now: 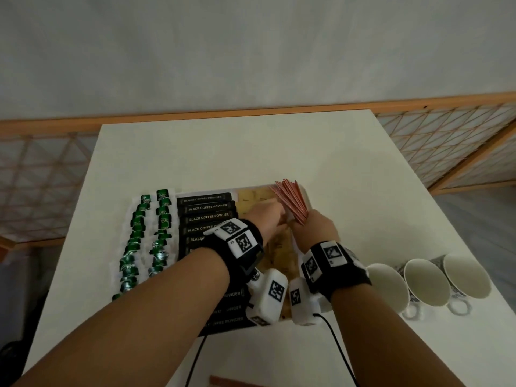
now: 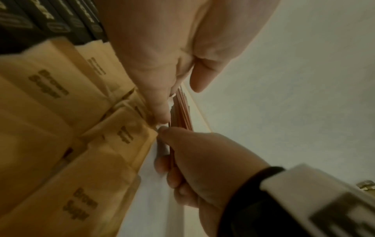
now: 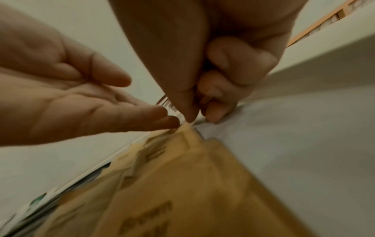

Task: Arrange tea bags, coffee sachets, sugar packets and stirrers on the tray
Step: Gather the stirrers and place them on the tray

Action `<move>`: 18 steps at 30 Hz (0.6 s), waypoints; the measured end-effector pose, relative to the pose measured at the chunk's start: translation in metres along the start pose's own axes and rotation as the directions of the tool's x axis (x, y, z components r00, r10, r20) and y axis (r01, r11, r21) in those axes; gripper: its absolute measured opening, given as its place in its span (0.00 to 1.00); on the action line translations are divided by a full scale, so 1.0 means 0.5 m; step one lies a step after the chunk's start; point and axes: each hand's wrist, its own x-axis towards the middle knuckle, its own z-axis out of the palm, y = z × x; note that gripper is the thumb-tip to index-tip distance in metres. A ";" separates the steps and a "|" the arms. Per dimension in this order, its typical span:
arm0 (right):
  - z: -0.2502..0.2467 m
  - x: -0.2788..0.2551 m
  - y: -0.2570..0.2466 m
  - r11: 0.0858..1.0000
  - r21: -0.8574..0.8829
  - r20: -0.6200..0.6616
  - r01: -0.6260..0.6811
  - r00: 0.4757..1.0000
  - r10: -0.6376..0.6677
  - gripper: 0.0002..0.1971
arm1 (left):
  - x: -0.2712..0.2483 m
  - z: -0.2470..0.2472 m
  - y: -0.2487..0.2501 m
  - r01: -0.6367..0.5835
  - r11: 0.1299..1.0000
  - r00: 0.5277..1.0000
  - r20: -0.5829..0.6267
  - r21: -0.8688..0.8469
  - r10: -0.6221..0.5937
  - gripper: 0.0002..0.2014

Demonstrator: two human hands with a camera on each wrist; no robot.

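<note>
A white tray [image 1: 306,197] holds two rows of green tea bags [image 1: 145,236], a column of black coffee sachets [image 1: 208,208] and brown sugar packets [image 1: 280,252]. My right hand [image 1: 315,224] grips a fanned bundle of red stirrers [image 1: 290,199] by its lower end, over the tray's right side. In the left wrist view the stirrers [image 2: 180,110] stand beside the sugar packets [image 2: 50,96]. My left hand [image 1: 268,216] reaches across with straight fingers, its tips at the bundle's left side. The right wrist view shows the left hand [image 3: 71,96] flat and the right hand [image 3: 202,64] curled.
Three white cups [image 1: 427,280] lie on their sides at the table's right front. The white table [image 1: 251,152] ends at a wooden lattice screen [image 1: 435,141] behind. Black cables [image 1: 337,347] hang off the wrist cameras near the front edge.
</note>
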 end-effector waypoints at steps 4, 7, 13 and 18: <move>-0.006 -0.008 -0.006 0.994 -0.105 0.003 0.016 1.000 -0.016 0.16 | 0.041 0.011 -0.019 -0.002 0.999 0.999 -0.044 0.054 0.004 0.05; -0.013 -0.019 -0.008 0.972 -0.228 -0.008 0.065 0.998 -0.069 0.16 | 0.038 0.021 -0.017 -0.013 0.995 1.000 -0.009 0.102 0.014 0.15; -0.026 -0.040 -0.003 0.943 -0.311 0.032 0.120 0.993 -0.116 0.15 | 0.034 0.026 -0.026 -0.056 0.971 0.998 0.008 0.231 0.055 0.11; -0.033 -0.050 0.001 0.938 -0.316 0.047 0.142 0.990 -0.135 0.13 | 0.003 0.030 -0.009 -0.121 0.913 0.993 0.061 0.390 0.105 0.12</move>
